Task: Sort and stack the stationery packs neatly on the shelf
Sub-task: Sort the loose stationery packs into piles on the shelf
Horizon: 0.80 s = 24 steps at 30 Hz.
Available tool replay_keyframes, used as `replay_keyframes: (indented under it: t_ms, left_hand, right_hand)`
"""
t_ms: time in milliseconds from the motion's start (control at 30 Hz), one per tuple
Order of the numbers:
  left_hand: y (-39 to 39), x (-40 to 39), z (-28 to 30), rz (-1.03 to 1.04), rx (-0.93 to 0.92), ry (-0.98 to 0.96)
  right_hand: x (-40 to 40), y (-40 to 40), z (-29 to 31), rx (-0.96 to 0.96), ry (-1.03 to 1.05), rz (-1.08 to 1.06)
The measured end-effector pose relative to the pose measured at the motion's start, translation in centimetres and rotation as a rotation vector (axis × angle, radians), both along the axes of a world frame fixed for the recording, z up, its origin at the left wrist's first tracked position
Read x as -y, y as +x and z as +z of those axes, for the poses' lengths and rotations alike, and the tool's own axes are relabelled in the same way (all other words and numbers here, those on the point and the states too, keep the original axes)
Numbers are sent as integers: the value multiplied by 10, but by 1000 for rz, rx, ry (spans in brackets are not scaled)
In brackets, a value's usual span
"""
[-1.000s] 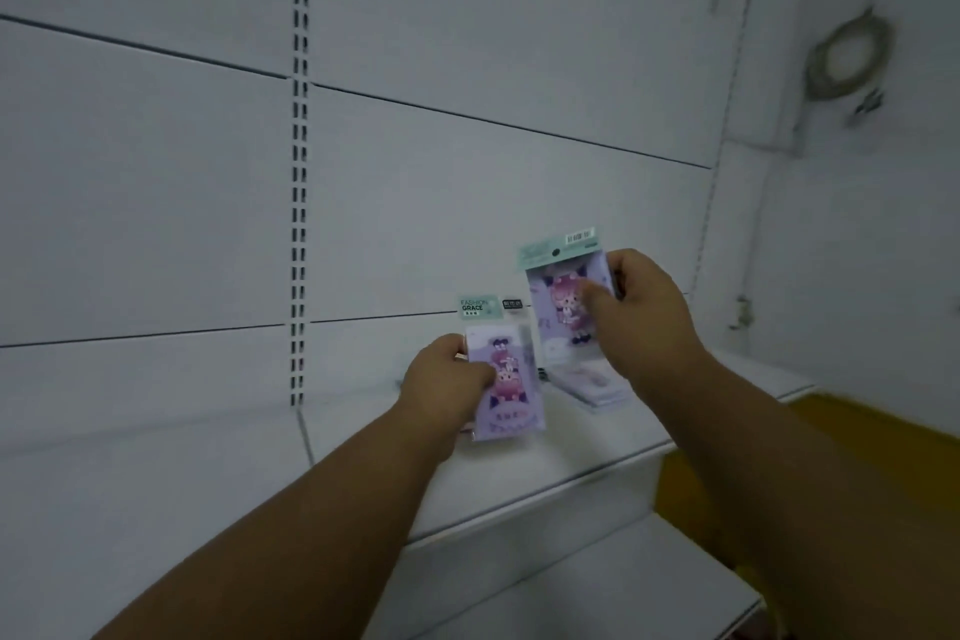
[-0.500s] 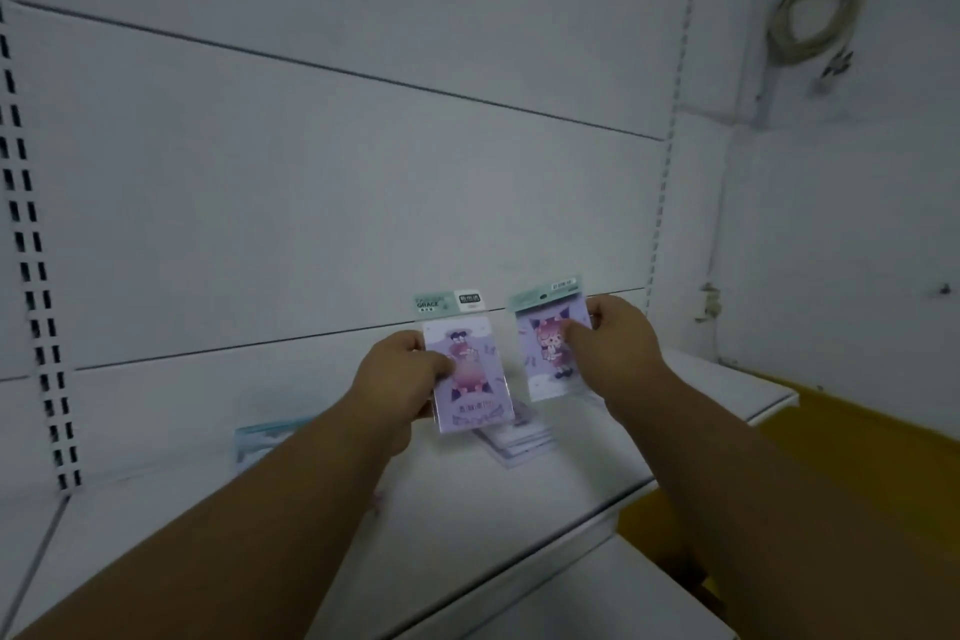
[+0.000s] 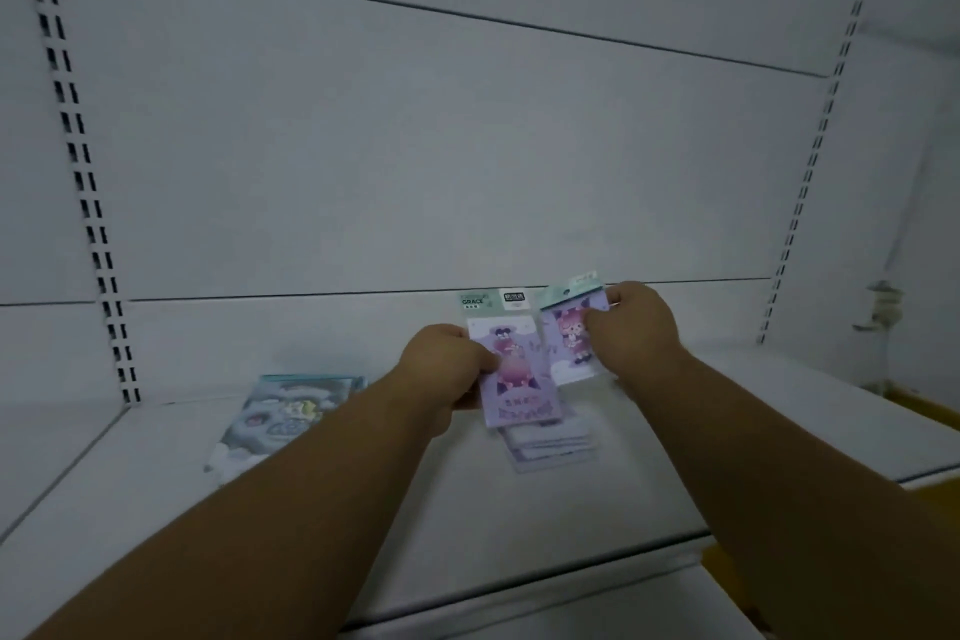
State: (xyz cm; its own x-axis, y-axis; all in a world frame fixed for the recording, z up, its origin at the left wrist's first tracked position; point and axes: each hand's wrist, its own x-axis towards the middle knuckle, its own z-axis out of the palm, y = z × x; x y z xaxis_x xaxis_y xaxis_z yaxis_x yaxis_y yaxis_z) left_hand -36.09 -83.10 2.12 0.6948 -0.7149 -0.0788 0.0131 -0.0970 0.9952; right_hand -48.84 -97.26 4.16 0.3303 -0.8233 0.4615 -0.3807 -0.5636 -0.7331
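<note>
My left hand (image 3: 444, 369) grips a purple stationery pack (image 3: 514, 379) with a green header card, held upright above the white shelf (image 3: 363, 509). My right hand (image 3: 636, 322) grips a second purple pack (image 3: 563, 333) with a cartoon figure, just to the right of the first and nearly touching it. Below both packs a small stack of similar purple packs (image 3: 550, 447) lies flat on the shelf. A larger blue-grey pack (image 3: 283, 418) lies flat further left.
The shelf's white back panel (image 3: 467, 161) rises behind, with slotted uprights at the left (image 3: 83, 182) and right (image 3: 810, 161). A lower shelf (image 3: 597, 603) juts out beneath. A yellow floor strip (image 3: 919, 405) shows at the right.
The view has swung right to left, so the blue-grey pack is now in sight. Both hands have kept their packs, lowering them closer together above the stack.
</note>
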Motion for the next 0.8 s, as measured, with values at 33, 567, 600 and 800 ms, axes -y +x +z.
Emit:
replay_keyframes:
  t_ms: [33, 567, 600, 800]
  left_hand:
    - [-3, 5, -2, 33, 15, 27]
    - [6, 33, -11, 31, 803, 650]
    - [8, 32, -10, 46, 815, 600]
    - [13, 32, 7, 100, 860, 134]
  right_hand:
    - [4, -2, 0, 2, -8, -4]
    - [15, 4, -12, -30, 211, 295]
    - [15, 5, -12, -32, 232, 302]
    - [6, 6, -14, -73, 356, 340]
